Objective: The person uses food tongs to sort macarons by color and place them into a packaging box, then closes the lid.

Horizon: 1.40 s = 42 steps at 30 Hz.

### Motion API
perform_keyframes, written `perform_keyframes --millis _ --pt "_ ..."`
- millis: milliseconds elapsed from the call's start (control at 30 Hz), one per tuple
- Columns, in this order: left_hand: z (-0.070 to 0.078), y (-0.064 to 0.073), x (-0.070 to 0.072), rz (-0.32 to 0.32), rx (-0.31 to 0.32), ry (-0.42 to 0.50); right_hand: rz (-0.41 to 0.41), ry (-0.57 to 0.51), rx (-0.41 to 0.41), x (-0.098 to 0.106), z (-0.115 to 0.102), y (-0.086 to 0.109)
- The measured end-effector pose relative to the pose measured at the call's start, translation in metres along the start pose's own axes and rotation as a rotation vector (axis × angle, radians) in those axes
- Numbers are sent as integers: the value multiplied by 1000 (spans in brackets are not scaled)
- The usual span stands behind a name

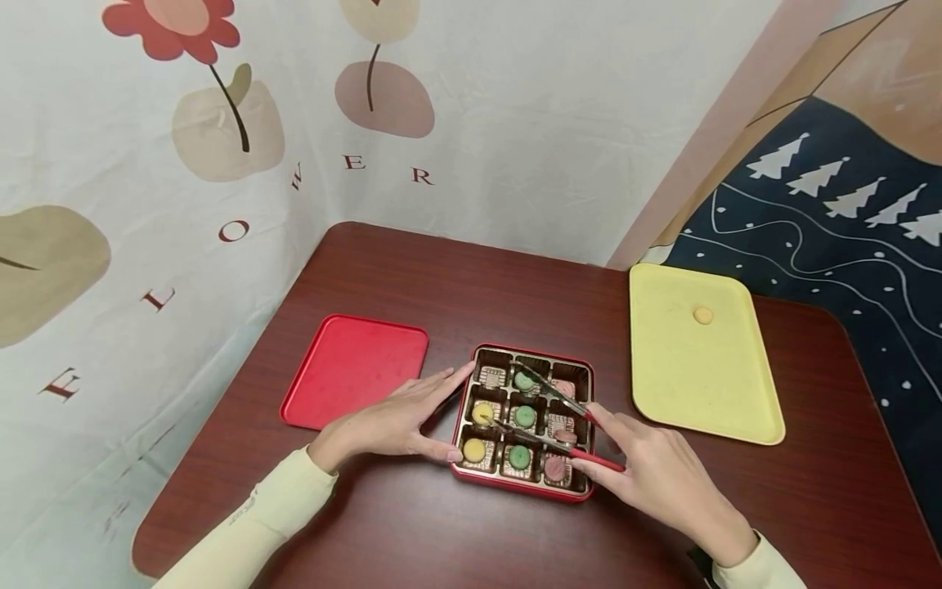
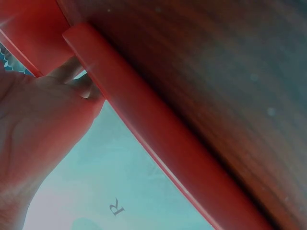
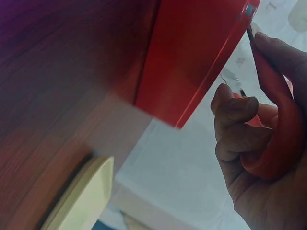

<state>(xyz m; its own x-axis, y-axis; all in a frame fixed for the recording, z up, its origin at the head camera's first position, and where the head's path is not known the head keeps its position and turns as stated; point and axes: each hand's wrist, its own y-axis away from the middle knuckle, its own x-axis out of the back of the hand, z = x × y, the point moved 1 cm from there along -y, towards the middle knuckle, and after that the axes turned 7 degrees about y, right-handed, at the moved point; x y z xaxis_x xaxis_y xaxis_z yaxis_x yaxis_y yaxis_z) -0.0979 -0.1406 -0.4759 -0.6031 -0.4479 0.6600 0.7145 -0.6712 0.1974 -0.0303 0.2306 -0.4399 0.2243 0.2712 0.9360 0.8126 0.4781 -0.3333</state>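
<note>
A red square tin (image 1: 522, 489) holds a gold compartment insert with yellow, green and pink macarons; the far left compartment holds no macaron. My left hand (image 1: 390, 421) rests along the tin's left side, fingers extended to the far corner and thumb at the near corner. In my right hand (image 1: 658, 458) are tongs with red handles (image 1: 603, 460). Their arms are spread over the tin: one tip is by the far green macaron (image 1: 526, 381), the other over the yellow macaron (image 1: 483, 412) in the middle row. Nothing is pinched between the tips.
On the table's left lies a red lid (image 1: 356, 368), partly behind my left hand. A yellow tray (image 1: 702, 401) stands to the right, with one small yellow macaron (image 1: 703, 316) on it. The brown table (image 1: 478, 278) meets printed curtains at the back.
</note>
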Motion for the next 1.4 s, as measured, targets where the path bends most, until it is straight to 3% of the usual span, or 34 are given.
perform_keyframes --millis 167,400,633,833,1033,1233,1400 --pt "0 0 0 1 2 -4 65 -21 -77 6 21 6" --pt "0 0 0 1 1 -1 76 45 -253 13 49 11" --pt "0 0 0 -1 -2 1 135 121 -367 22 86 15" --pt "0 0 0 1 -10 -2 58 117 -494 27 115 21" --pt "0 2 0 6 -8 -6 14 128 -558 25 138 25" --pt "-1 2 -1 14 -14 1 -99 125 -657 22 160 27" --pt "0 1 -1 10 -10 -5 -173 114 -690 22 174 30"
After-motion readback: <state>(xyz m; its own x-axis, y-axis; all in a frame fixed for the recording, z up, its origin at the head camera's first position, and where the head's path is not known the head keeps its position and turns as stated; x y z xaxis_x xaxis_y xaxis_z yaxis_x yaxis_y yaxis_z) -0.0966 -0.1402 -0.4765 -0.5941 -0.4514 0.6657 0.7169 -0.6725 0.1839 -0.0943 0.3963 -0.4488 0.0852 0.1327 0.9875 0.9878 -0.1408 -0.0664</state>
